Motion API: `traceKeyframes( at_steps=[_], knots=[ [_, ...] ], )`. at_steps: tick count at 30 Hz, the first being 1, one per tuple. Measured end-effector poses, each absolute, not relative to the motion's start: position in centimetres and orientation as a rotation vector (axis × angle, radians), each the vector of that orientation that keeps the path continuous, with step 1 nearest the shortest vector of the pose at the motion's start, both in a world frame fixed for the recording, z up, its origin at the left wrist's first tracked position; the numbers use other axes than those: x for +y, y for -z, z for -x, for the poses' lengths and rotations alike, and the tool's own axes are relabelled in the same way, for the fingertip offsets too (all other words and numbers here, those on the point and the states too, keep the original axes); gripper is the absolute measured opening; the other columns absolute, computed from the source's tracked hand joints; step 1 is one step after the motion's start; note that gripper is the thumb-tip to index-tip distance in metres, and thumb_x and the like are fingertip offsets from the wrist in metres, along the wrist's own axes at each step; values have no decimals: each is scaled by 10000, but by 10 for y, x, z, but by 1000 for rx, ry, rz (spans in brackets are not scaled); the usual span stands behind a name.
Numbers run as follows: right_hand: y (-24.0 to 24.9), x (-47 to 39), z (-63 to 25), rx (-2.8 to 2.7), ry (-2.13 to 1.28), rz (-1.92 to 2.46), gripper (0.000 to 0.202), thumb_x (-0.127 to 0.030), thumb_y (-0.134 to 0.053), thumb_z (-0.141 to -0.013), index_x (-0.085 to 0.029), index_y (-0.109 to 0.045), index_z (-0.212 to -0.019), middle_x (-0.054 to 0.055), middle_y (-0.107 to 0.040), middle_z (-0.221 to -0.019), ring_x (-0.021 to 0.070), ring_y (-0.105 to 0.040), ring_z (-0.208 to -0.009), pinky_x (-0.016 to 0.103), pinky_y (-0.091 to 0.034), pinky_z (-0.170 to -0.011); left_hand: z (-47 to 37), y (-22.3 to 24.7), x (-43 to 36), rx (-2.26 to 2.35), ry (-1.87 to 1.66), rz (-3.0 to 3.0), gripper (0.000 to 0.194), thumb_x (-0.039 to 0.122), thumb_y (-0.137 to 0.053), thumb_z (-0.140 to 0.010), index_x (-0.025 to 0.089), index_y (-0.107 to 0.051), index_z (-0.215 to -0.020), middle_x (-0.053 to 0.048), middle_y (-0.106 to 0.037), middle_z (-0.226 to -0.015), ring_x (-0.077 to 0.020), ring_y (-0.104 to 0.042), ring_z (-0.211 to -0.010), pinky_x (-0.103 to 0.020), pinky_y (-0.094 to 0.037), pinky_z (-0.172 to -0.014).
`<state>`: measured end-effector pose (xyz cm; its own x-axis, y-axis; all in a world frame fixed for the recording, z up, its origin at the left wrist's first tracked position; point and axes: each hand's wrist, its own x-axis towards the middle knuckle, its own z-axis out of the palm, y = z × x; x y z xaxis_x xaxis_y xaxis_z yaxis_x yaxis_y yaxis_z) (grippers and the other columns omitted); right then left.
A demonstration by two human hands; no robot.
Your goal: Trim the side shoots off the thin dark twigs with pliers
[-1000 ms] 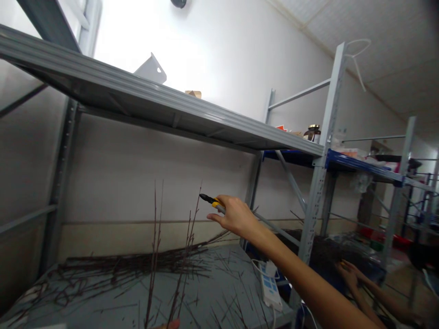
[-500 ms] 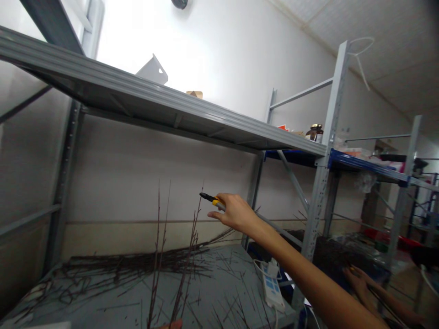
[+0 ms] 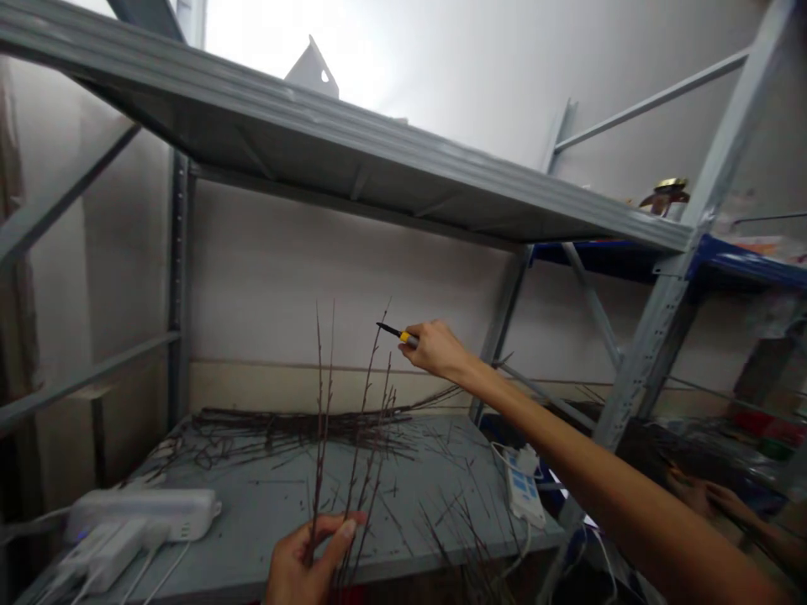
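Twigs: long, thin, dark and budded, standing nearly upright in the left hand, over the front part of the surface; they fan out in two groups, the tips reaching well above the back of the surface.
Left hand: thumb and fingers closed together on the lower part of the twigs, at the front edge of the surface.
Right hand: raised above the right half of the surface, arm stretched in from the right, fingers wrapped round the pliers.
Pliers: black nose, yellow and grey handle, pointing left; the tip is at the upper end of one tall twig, though I can't tell whether it touches. Nor can I make out whether the jaws are apart.
Pile: more dark twigs, lying flat in a heap along the back of the surface.
Clippings: short thin pieces scattered over the right half of the surface.
Power strips: a white one with plugs and cables at the left front of the surface, a white and blue one at its right end.
Shelf: grey metal, above the surface.
Co-worker: blurred hands well to the right of the surface.
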<state>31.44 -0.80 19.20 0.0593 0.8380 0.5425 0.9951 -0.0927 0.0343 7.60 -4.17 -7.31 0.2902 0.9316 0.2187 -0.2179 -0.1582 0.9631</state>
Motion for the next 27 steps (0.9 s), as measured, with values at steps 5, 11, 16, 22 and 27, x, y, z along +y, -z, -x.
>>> traceKeyframes(
  at_steps=[5, 11, 16, 22, 27],
  knots=[
    [-136, 15, -303, -1691, 481, 1986, 156, -273, -634, -842, -162, -744, -845, 82, -705, -693, 191, -604, -648, 296, -369, -646, -62, 86, -38, 760, -1104, -1198, 499, 645, -798, -666, 157, -793, -767, -64, -748, -631, -137, -561, -424, -229, -457, -422],
    [7, -57, -239, -1178, 137, 1661, 375, -567, -613, -888, -197, -650, -838, 34, -675, -725, 191, -603, -650, 294, -457, -666, -35, 91, -20, 787, -1099, -1071, 516, 608, -749, -771, 126, -778, -953, 120, -320, -360, -36, -200, -314, -176, -108, -347],
    [151, -124, -142, -670, -531, 1333, 495, -669, -789, -669, -228, -718, -881, 102, -757, -904, 325, -720, -863, 404, -569, -745, -42, 79, -10, 663, -1066, -1014, 440, 546, -736, -824, 125, -767, -948, 131, -304, -370, -28, -174, -312, -186, -118, -342],
    [187, -143, -107, -464, -987, 1183, 517, -572, -869, -652, -183, -682, -937, 77, -755, -764, 251, -720, -667, 340, -569, -608, -75, 71, -19, 570, -1039, -1048, 475, 561, -641, -895, 117, -750, -1021, -22, -703, -676, -20, -289, -344, -197, -254, -365],
    [174, -143, -133, -426, -831, 1171, 541, -461, -889, -676, -195, -663, -1089, 25, -736, -846, 217, -718, -749, 332, -597, -722, -77, 86, -24, 631, -1143, -1151, 484, 413, -764, -835, 212, -670, -1265, -114, -674, -1336, -194, -681, -1028, -264, -537, -846]
  ],
)
